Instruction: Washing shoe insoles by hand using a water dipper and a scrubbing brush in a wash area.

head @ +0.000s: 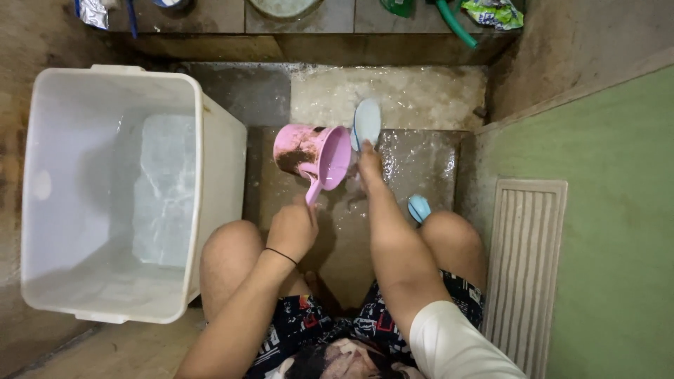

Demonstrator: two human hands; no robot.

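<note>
My left hand (291, 228), with a thin black band at the wrist, grips the handle of a pink plastic dipper (316, 151). The dipper is dirty on the outside and tipped on its side, its mouth facing my right hand. My right hand (368, 167) reaches forward over the wet stone floor (414, 161) and holds the lower end of a light blue slipper-like thing (366, 121). Water splashes around that hand. A second light blue piece (419, 208) lies by my right knee.
A large white plastic tub (112, 189) with a little water stands at the left, close to my left knee. A raised ledge (309, 42) with a green hose (456, 27) and packets runs along the far side. A ribbed beige mat (523, 267) lies on green flooring at the right.
</note>
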